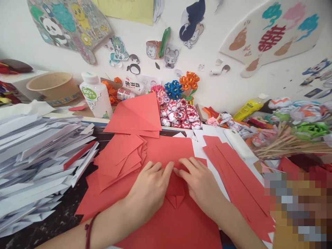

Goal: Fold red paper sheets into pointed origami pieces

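A small red folded paper (pixel 175 189) with a pointed lower tip lies between my hands on larger red paper sheets (pixel 192 226). My left hand (pixel 153 183) is on its left side, fingers curled and pressed at its upper edge. From the right, my right hand (pixel 200 178) has its bent fingers at the same edge, fingertips almost meeting the left ones. Part of the folded paper is hidden under the fingers. A pile of red paper squares (pixel 118 159) lies just left of my left hand. Long red paper strips (pixel 236 176) are right of my right hand.
Folded white papers (pixel 38 166) are heaped at the left. Along the wall stand a white bottle (pixel 95 97), a bowl (pixel 52 88), red-and-white paper flowers (pixel 180 116) and more red sheets (pixel 137 114). A yellow bottle (pixel 249 108) and bundled sticks (pixel 285 143) lie at the right.
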`<state>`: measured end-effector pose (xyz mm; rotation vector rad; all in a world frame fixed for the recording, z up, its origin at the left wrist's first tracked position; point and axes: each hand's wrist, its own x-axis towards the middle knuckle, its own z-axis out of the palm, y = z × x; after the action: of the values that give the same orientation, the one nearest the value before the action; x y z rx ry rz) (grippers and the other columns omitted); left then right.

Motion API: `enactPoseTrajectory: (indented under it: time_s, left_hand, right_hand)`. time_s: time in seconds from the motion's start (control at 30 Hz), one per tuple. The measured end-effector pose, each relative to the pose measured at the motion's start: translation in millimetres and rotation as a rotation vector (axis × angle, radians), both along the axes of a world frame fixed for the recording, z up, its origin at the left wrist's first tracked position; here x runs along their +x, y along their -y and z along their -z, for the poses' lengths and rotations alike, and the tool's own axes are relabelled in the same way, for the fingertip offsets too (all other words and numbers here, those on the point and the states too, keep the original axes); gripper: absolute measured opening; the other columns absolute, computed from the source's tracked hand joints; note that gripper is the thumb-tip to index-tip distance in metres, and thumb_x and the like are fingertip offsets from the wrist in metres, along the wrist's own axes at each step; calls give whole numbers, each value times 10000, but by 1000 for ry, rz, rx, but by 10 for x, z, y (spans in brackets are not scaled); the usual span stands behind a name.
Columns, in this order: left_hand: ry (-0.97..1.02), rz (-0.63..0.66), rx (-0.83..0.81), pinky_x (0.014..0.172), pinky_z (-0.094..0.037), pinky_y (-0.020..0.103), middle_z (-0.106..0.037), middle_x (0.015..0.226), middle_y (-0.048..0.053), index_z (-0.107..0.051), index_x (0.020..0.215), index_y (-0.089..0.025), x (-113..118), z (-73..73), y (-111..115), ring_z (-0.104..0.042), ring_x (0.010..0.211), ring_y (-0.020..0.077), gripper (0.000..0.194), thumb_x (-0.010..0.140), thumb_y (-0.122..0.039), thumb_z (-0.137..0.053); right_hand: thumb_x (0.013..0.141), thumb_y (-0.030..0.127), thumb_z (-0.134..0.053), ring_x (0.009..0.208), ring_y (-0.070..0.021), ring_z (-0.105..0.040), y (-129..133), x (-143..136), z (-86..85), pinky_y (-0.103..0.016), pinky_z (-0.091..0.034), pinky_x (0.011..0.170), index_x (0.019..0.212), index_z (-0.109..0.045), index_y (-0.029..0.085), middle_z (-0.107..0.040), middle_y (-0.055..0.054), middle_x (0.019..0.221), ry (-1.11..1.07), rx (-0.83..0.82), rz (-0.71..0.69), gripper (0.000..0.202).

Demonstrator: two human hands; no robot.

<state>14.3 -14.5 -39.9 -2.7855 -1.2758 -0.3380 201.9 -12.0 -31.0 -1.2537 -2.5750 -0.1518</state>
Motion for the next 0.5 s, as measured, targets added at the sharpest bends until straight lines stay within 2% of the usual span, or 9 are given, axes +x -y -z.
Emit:
enactPoseTrajectory:
  time_s: [0.1, 0.27, 0.37, 0.5]
  left_hand:
    - [-2, 4, -10, 621, -348, 334, -573, 734, 39, -458, 1228, -79, -15, -6, -12, -492, 645, 199, 447, 793, 8, -404]
    - [37, -30, -20, 640, -359, 330, -558, 709, 19, -535, 1067, -152, -21, 35, -30, -483, 673, 194, 252, 876, -32, -423]
    - [71, -13, 41, 635, -353, 322, -579, 727, 23, -521, 1103, -148, -17, 48, -37, -484, 715, 194, 222, 916, -71, -427]
    - [73, 9, 183, 630, -338, 325, -593, 702, 27, -463, 1223, -91, -22, 43, -21, -493, 749, 204, 295, 934, -76, -408]
  right_hand:
    - [790, -63, -428, 804, -207, -496, -5, 11, 5, -324, -384, 633, 831, -652, 178, -603, -66, 926, -14, -43, 24, 332]
    - [742, -99, -427, 803, -201, -483, -6, 17, 12, -318, -368, 632, 845, -640, 166, -583, -56, 906, -17, -84, 24, 355]
    - [729, -109, -427, 781, -195, -474, 3, 13, 2, -315, -356, 622, 834, -632, 164, -575, -49, 885, -21, -95, 28, 357]
    - [737, -107, -430, 765, -186, -467, 6, 16, -4, -309, -347, 615, 826, -620, 170, -570, -42, 874, -19, -88, 25, 347]
